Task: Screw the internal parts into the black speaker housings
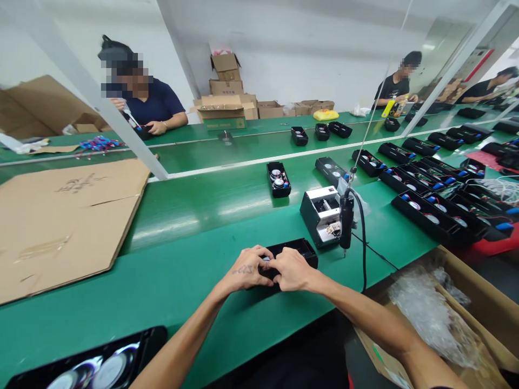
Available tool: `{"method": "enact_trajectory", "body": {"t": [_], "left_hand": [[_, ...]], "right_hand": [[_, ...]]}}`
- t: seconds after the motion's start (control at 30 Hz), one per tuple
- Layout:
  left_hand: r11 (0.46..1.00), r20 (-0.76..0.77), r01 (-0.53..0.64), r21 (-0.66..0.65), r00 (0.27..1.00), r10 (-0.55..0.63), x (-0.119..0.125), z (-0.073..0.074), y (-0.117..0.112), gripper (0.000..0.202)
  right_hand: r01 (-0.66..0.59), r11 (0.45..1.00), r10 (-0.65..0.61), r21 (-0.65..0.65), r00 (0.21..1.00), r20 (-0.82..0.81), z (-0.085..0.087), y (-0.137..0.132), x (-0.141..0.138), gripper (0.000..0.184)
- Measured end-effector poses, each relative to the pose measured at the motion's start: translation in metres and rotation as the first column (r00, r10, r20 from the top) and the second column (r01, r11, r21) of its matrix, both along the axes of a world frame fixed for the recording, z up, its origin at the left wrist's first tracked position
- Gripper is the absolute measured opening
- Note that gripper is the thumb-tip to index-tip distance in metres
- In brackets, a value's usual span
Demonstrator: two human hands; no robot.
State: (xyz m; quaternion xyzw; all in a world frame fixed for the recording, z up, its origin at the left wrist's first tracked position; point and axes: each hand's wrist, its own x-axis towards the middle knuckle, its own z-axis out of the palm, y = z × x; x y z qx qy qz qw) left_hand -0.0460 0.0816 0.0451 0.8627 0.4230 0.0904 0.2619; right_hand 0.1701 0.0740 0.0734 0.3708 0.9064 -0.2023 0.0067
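Note:
A black speaker housing (305,249) lies open side up on the green bench in front of me, its right half showing a hollow interior. My left hand (252,268) is closed around its left part, thumb on the near side. My right hand (292,270) meets it there, fingers bent and pressed together over the opening. A small pale part shows between the fingertips; what it is remains hidden. Just beyond, a silver-and-black screw feeder (322,213) stands on the bench. Beside it a black electric screwdriver (346,221) hangs bit-down from a cord.
Flattened cardboard (73,216) covers the left bench. A housing with round speakers (109,367) sits near left, another (279,179) on the conveyor belt (211,194). Several housings (430,216) crowd the right. A carton with plastic bags (430,308) stands low right. Co-workers (158,105) sit opposite.

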Motion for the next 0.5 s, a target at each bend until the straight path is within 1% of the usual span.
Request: {"method": "enact_trajectory", "body": {"t": [0.07, 0.17, 0.3, 0.5], "left_hand": [[1.000, -0.001, 0.001, -0.008, 1.000, -0.001, 0.001, 0.000, -0.002, 0.020], [1.000, -0.008, -0.009, -0.015, 1.000, 0.009, 0.003, 0.001, -0.004, 0.021], [1.000, -0.019, -0.014, -0.020, 1.000, 0.014, 0.003, 0.002, -0.004, 0.022], [1.000, -0.014, -0.002, -0.024, 1.000, 0.002, 0.002, -0.002, -0.003, 0.023]], "right_hand": [[-0.003, 1.000, 0.003, 0.011, 1.000, 0.006, -0.002, -0.002, 0.001, 0.032], [-0.013, 1.000, 0.013, 0.005, 1.000, -0.009, 0.001, -0.001, 0.004, 0.038], [-0.082, 0.996, 0.082, 0.019, 0.997, 0.002, 0.005, 0.006, 0.009, 0.046], [-0.137, 0.988, 0.136, 0.076, 0.991, 0.016, -0.001, 0.010, 0.005, 0.042]]}}
